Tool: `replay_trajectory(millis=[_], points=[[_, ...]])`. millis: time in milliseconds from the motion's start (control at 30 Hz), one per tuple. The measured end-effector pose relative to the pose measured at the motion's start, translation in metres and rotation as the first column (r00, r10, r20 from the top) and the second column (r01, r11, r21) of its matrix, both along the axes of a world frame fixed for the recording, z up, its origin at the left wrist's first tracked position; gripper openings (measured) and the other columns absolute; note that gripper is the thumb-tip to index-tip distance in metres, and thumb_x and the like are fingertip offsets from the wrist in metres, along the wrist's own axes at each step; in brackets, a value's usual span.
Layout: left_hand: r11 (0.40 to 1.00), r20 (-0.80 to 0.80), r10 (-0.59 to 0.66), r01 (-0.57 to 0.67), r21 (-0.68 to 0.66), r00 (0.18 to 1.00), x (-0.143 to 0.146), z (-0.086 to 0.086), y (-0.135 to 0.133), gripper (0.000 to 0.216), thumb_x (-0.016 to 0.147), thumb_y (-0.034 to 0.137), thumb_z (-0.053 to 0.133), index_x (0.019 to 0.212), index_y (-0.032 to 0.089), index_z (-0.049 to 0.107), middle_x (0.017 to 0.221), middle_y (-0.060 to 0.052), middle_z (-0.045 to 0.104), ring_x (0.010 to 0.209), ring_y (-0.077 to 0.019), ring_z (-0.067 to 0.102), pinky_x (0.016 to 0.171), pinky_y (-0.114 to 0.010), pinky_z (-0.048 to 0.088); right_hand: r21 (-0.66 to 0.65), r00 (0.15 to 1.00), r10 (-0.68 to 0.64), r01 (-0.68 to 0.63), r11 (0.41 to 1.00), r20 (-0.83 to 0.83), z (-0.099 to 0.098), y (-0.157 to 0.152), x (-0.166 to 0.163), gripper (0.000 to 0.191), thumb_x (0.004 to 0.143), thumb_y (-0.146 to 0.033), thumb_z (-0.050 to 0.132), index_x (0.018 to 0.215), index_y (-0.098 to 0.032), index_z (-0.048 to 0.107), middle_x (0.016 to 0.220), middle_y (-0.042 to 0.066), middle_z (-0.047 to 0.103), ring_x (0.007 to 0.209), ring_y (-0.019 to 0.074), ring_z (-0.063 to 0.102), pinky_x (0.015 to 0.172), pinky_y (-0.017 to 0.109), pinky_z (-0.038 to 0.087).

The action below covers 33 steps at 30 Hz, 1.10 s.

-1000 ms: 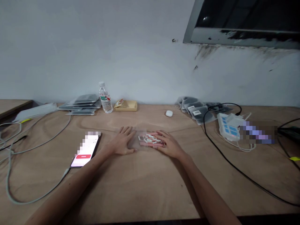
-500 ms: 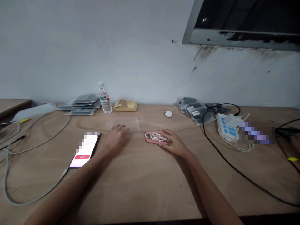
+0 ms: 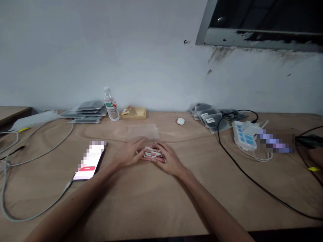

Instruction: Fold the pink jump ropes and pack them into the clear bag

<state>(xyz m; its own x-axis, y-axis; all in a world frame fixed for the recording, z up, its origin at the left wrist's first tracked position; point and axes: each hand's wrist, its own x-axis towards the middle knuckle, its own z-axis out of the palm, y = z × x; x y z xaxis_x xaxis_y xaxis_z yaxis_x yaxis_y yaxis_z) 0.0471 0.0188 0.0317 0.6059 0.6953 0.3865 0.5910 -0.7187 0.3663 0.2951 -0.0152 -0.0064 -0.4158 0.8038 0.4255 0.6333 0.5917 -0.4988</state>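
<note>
A small pink bundle (image 3: pixel 153 153) with several short white pieces on top lies on the wooden table in front of me. I cannot make out exactly what it is. My left hand (image 3: pixel 130 153) has its thumb and fingers around the bundle's left end. At the right end, my right hand (image 3: pixel 170 159) grips it with the thumb in front and the fingers behind. Parts of both ends are hidden by my fingers. Just beyond my hands, a clear flat plastic bag (image 3: pixel 143 131) rests on the table.
Left of my hands lie a lit phone (image 3: pixel 91 161) and a cable. Along the wall stand a water bottle (image 3: pixel 111 105), a yellowish tray (image 3: pixel 137 113), a white case (image 3: pixel 180 121) and grey packets (image 3: pixel 212 120). A power strip (image 3: pixel 243 136) and another person's hand (image 3: pixel 316 156) are at right.
My right hand has moved left with the pink bundle. My left hand has come off the clear bag and closed on the bundle's left end. The bag has shifted slightly right.
</note>
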Motion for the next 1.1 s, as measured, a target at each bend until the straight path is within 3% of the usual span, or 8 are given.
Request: replay_trajectory(millis=[100,233,367,600,667,800,1000,1100], points=[[0.993,-0.089,-0.115,0.112,-0.036,0.989,0.013,-0.002,-0.015,0.057,0.102,0.048,0.045,0.154,0.028,0.035,0.155,-0.008,0.045,0.141,-0.0242,0.045,0.117,-0.043,0.038,-0.028,0.997,0.0,-0.002,1.0,-0.073,-0.002,0.004,0.012,0.061,0.092,-0.042,0.064,0.148,-0.024,0.047,0.154,0.016,0.045,0.143,0.0319,0.042,0.116,0.053,0.038],[0.994,-0.206,-0.087,0.072,-0.077,0.975,0.013,-0.014,-0.014,0.052,0.104,0.043,0.041,0.153,0.026,0.037,0.156,-0.011,0.043,0.141,-0.0267,0.045,0.115,-0.047,0.04,-0.043,0.996,0.083,-0.085,0.996,-0.036,0.003,0.009,0.036,0.065,0.091,-0.044,0.066,0.15,-0.025,0.046,0.155,0.015,0.046,0.145,0.032,0.041,0.117,0.055,0.036],[0.995,-0.27,-0.078,0.059,-0.079,0.96,0.001,-0.012,-0.004,0.045,0.102,0.034,0.044,0.146,0.022,0.045,0.151,-0.012,0.05,0.136,-0.0284,0.049,0.112,-0.048,0.041,-0.062,0.988,0.154,-0.156,0.986,-0.024,0.013,0.008,0.048,0.072,0.086,-0.045,0.072,0.15,-0.027,0.045,0.154,0.013,0.048,0.141,0.0309,0.047,0.115,0.053,0.04],[0.997,-0.254,-0.065,0.05,-0.065,0.965,0.007,0.001,-0.015,0.06,0.093,0.041,0.058,0.148,0.026,0.038,0.144,-0.01,0.055,0.126,-0.0299,0.056,0.104,-0.045,0.046,-0.079,0.981,0.157,-0.166,0.983,-0.11,0.011,0.007,0.037,0.069,0.083,-0.048,0.077,0.145,-0.027,0.054,0.149,0.012,0.055,0.136,0.0313,0.053,0.112,0.051,0.045],[0.998,-0.264,-0.043,0.033,-0.044,0.964,0.016,0.0,-0.02,0.069,0.088,0.044,0.063,0.148,0.025,0.036,0.144,-0.011,0.054,0.126,-0.0314,0.054,0.103,-0.046,0.046,-0.091,0.979,0.161,-0.172,0.981,-0.125,0.009,0.007,0.033,0.071,0.082,-0.049,0.079,0.145,-0.028,0.054,0.148,0.011,0.056,0.136,0.0309,0.053,0.113,0.051,0.044],[0.999,-0.271,0.034,-0.032,0.013,0.962,0.029,-0.009,-0.024,0.062,0.091,0.05,0.06,0.143,0.019,0.044,0.138,-0.014,0.055,0.123,-0.0329,0.053,0.103,-0.048,0.044,-0.105,0.973,0.177,-0.193,0.975,-0.147,0.008,0.007,0.029,0.068,0.083,-0.046,0.078,0.144,-0.027,0.055,0.146,0.011,0.058,0.135,0.0299,0.054,0.113,0.05,0.044],[1.0,-0.262,0.021,-0.018,0.015,0.965,0.024,-0.022,-0.017,0.062,0.094,0.049,0.058,0.145,0.019,0.043,0.139,-0.016,0.053,0.124,-0.0336,0.051,0.103,-0.05,0.043,-0.04,0.978,0.039,-0.048,0.998,-0.204,0.005,0.009,0.033,0.046,0.099,-0.045,0.054,0.139,-0.021,0.058,0.14,0.015,0.06,0.129,0.0297,0.057,0.11,0.051,0.044],[1.0,-0.237,-0.029,0.026,-0.013,0.971,0.02,-0.023,-0.013,0.062,0.094,0.046,0.06,0.147,0.019,0.041,0.142,-0.016,0.051,0.126,-0.0331,0.05,0.105,-0.049,0.042,-0.032,0.97,-0.026,0.018,0.999,-0.24,0.003,0.011,0.036,0.046,0.104,-0.048,0.041,0.135,-0.02,0.06,0.135,0.016,0.063,0.126,0.0298,0.058,0.108,0.051,0.045]])
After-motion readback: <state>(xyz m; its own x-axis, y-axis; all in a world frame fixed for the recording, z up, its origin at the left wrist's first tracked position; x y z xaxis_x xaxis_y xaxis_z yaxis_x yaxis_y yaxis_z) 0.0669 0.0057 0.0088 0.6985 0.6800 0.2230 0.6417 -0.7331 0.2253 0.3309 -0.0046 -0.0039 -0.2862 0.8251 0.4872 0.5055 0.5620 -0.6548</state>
